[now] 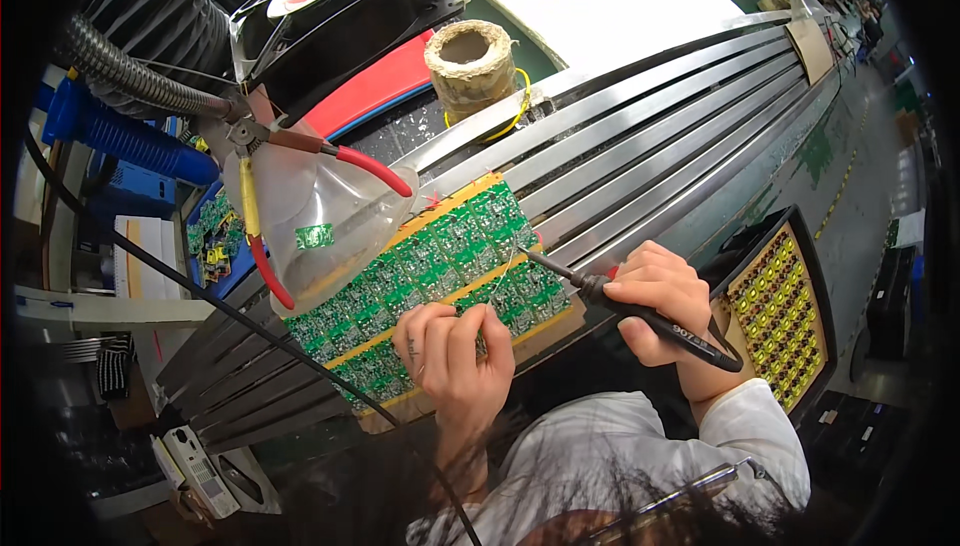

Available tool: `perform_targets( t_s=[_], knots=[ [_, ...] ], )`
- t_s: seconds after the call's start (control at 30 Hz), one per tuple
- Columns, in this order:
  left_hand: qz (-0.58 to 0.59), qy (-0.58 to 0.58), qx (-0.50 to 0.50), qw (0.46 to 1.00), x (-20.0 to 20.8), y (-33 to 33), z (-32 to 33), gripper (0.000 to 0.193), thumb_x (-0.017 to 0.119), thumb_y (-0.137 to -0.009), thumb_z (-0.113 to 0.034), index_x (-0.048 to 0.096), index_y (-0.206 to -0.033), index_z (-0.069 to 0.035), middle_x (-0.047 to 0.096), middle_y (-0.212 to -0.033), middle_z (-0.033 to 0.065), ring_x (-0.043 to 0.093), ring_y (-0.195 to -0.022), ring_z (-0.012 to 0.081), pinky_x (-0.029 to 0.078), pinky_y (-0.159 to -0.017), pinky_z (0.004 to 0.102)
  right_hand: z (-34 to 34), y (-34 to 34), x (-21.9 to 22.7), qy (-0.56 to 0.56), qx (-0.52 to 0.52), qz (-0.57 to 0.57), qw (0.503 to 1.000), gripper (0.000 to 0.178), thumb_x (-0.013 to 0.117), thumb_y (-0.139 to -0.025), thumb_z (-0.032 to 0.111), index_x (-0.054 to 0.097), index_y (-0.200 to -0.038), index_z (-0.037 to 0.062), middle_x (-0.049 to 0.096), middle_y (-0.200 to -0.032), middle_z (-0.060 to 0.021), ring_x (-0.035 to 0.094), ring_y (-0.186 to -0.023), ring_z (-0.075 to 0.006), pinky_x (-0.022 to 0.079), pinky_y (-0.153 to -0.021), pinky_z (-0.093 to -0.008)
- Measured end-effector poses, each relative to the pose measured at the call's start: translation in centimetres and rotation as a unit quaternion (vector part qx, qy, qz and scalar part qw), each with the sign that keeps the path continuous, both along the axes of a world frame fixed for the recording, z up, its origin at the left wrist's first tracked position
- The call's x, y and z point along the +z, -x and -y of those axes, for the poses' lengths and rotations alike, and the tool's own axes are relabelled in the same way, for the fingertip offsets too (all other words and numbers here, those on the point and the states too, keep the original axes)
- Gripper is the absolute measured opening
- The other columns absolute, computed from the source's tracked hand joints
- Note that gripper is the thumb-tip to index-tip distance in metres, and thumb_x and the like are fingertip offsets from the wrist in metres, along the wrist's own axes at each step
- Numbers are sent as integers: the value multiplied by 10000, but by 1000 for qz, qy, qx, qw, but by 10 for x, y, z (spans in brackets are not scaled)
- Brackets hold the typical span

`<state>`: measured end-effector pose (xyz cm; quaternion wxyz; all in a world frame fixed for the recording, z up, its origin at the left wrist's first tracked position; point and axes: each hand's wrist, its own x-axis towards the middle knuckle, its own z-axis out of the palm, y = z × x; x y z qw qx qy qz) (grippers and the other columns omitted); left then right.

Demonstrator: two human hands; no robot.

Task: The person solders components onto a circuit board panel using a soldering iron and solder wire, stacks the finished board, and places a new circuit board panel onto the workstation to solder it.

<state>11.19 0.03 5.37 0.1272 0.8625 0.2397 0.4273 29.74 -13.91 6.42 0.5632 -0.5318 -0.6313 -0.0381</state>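
Note:
A panel of green circuit boards (405,271) with orange strips lies tilted on the metal rails in front of me. My right hand (660,291) is closed around the black handle of a soldering iron (690,343). The iron's tip touches or hovers just over the panel's right part; I cannot tell which. My left hand (455,351) rests low over the panel's front, its thumb and forefinger pinched on a thin solder wire (507,276). That wire runs up toward the iron's tip.
A clear fume funnel (345,196) and red-handled cutters (375,168) hang over the panel's left. Behind stand a roll of tape (470,71) and a black fan (350,21). A black cable (200,286) crosses at left. To the right sits a tray of yellow-and-dark components (775,316).

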Motion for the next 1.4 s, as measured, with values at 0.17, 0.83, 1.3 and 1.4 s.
perform_targets(
  t_s=[0.17,0.83,1.3,1.4],
  knots=[
    [22,-2,-3,1000,-2,0,-1,146,714,-795,50,661,-890,-47,531,-745,44,579,-826,260,483,-858,417,0,3,-7,7,4,-3,1000,271,660,-868,143,700,-1059,-45,704,-834,-136,621,-672,-262,509,-703,-372],
    [4,29,2,1000,-1,1,1,148,708,-808,54,669,-910,-45,583,-772,43,585,-847,258,486,-859,408,1,4,-12,2,-8,-3,1000,258,687,-850,93,714,-1073,-34,711,-848,-115,635,-684,-239,500,-706,-347],
    [-87,-13,131,987,-3,57,-6,105,635,-911,9,615,-1000,-43,636,-1248,129,598,-1237,356,465,-1033,448,-70,-64,18,24,-85,-69,994,334,649,-904,80,717,-1230,43,669,-996,-100,589,-804,-215,477,-732,-305],
    [-55,17,162,985,-10,74,-8,87,616,-950,-7,601,-1029,-41,600,-1350,152,580,-1277,346,450,-1063,439,-103,-81,18,47,-160,143,976,319,675,-921,106,705,-1235,60,670,-989,-91,582,-786,-217,473,-736,-308]
  ],
)
